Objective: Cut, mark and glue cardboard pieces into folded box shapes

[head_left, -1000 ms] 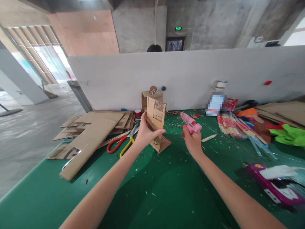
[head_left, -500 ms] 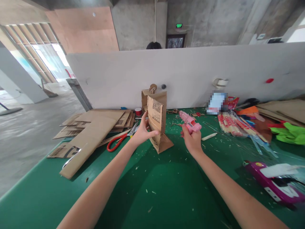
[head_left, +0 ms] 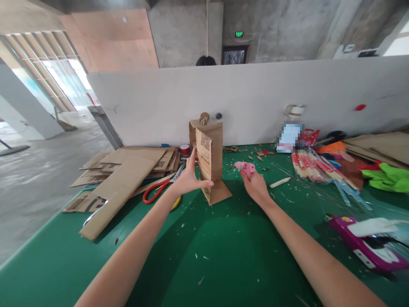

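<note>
My left hand [head_left: 188, 181] grips the left side of an upright folded cardboard piece [head_left: 215, 157], its thumb across the front face near the bottom and its fingers up along the edge. Printed markings show on that face, and a small flap spreads out at its base on the table. My right hand [head_left: 256, 187] is closed round a pink hot glue gun [head_left: 245, 166], held to the right of the cardboard and apart from it, nozzle pointing left. Red-handled scissors [head_left: 156, 191] lie left of my left hand, with a yellow handle [head_left: 176, 202] partly hidden behind my wrist.
Flat cardboard sheets [head_left: 128, 170] are piled at the left of the green table [head_left: 204, 264]. A white panel [head_left: 249, 94] closes off the back. On the right lie a glue stick [head_left: 280, 182], packed sticks [head_left: 308, 166], green cloth [head_left: 388, 177] and a purple power strip [head_left: 361, 243].
The glue gun has moved slightly down and left and turned more level, its nozzle now pointing left. My left hand keeps its hold on the cardboard, which has turned slightly.
</note>
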`<state>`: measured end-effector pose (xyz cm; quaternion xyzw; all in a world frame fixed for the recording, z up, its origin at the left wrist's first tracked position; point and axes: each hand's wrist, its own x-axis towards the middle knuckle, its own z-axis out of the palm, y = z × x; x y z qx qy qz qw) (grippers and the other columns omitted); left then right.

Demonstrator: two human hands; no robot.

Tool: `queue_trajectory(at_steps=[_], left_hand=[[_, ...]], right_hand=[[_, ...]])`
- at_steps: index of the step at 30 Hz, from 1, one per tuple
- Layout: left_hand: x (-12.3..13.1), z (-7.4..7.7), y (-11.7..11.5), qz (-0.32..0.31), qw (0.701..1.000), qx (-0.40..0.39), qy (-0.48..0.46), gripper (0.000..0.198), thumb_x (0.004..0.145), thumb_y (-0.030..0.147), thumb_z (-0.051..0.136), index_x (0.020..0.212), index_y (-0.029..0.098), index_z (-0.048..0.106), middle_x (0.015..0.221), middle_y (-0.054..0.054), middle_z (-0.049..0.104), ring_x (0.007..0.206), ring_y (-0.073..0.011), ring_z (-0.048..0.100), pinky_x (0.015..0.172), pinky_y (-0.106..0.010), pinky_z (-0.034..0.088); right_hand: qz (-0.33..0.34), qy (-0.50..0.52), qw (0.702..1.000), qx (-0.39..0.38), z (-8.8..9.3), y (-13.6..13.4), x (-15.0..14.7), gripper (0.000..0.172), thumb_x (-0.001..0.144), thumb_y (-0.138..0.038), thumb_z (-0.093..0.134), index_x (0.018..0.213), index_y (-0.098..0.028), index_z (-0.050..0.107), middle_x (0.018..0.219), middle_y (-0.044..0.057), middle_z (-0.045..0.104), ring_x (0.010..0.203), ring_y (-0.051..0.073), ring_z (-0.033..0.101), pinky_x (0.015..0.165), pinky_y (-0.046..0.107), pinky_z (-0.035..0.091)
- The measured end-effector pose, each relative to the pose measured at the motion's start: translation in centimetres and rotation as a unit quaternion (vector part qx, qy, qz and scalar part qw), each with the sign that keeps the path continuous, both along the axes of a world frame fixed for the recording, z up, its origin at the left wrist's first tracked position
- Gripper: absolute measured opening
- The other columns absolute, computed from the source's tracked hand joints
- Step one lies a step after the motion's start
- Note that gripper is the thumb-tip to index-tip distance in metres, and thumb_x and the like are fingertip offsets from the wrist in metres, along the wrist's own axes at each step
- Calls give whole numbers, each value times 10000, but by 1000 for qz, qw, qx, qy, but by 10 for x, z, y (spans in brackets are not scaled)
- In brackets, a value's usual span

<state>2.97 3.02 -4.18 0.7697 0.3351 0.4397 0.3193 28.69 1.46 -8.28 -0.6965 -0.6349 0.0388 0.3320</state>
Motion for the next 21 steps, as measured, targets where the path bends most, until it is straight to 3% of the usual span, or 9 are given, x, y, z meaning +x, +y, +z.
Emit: queue_trajectory(at_steps=[2,7,13,16,18,21], left_hand=[[-4,4,0,10,999,11,34,1250,581,532,796,1499,246,-3,1481,-196,165,1330,-367,289,1104,-536,243],[-15,20,-2,36,993,58,94,1143,620,534,769,1488,205,103,1355,-183,308,1247,-336,388,1065,-523,315],[-28,46,-15,54,968,93,225,990,668,578,703,1459,196,245,1405,-159,342,1276,-326,388,1086,-475,321],[-41,59,-17,52,946,65,314,915,679,613,666,1419,181,348,1431,-151,376,1276,-322,410,1063,-436,356],[-53,64,-15,39,922,2,384,829,713,606,622,1385,167,413,1378,-139,479,1216,-296,491,1011,-378,413],[-77,62,-5,108,855,-93,499,608,775,529,545,1279,189,546,1218,-99,633,1040,-240,621,866,-290,493]], right_hand=[[-5,-19,1000,-15,0,0,0,412,939,-439,346,1075,-149,605,965,156,688,924,310,631,766,363,441],[-20,-76,996,-52,5,-5,-4,358,937,-384,379,1066,-106,564,1025,183,665,975,314,607,761,345,411],[-24,-123,988,-85,7,-9,-7,377,969,-349,311,1130,-87,531,1117,176,630,1034,287,582,816,322,392],[-22,-137,984,-114,13,-11,-6,426,968,-377,312,1191,-73,509,1179,186,606,1085,289,563,849,321,395],[-11,-145,978,-148,22,-14,-4,456,958,-415,331,1199,-79,523,1186,187,608,1096,287,566,844,321,410],[11,-154,964,-215,40,-19,1,528,946,-511,277,1089,-134,618,1070,163,666,981,286,632,753,344,452]])
